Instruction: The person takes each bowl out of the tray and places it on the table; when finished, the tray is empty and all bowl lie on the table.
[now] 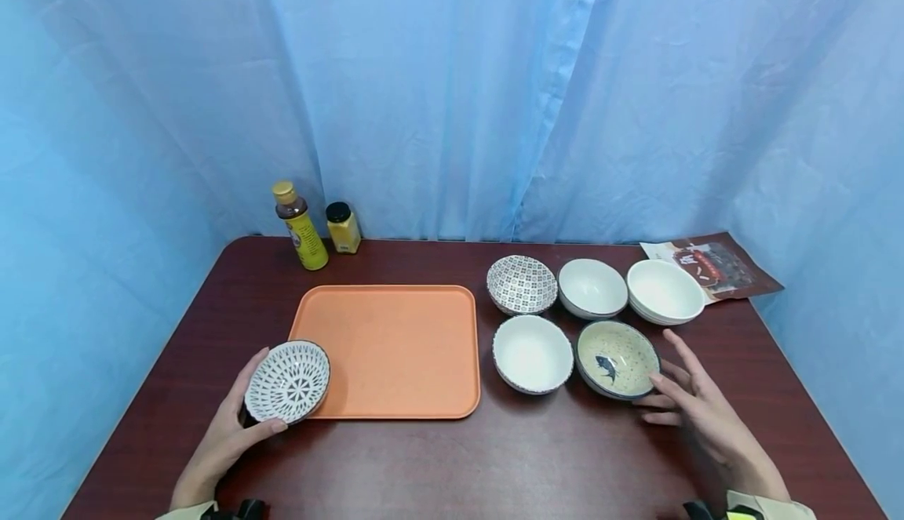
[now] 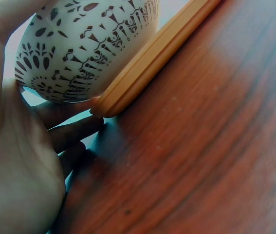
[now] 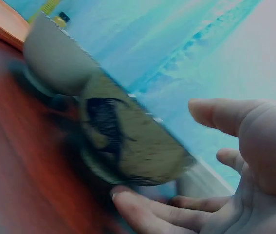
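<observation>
In the head view my left hand (image 1: 224, 430) grips a white bowl with a black leaf-like pattern (image 1: 288, 381), thumb at its near rim and fingers along its left side. The bowl overlaps the left edge of an orange tray (image 1: 395, 410); from the left wrist, its patterned outside (image 2: 86, 53) shows right beside the tray rim (image 2: 142, 66). My right hand (image 1: 713, 414) is spread at the right side of a speckled cream bowl with a dark blue fish (image 1: 616, 359). Seen from the right wrist, the thumb stands apart from that bowl (image 3: 142, 146) and a fingertip is close under it.
Beside the fish bowl stands a white bowl (image 1: 533, 354). Behind them are a small-patterned bowl (image 1: 522, 285), a pale bowl (image 1: 592, 288) and stacked white bowls (image 1: 665, 291). A brown food packet (image 1: 727, 265) lies at back right; a sauce bottle (image 1: 304, 234) and a black-capped jar (image 1: 344, 230) stand back left.
</observation>
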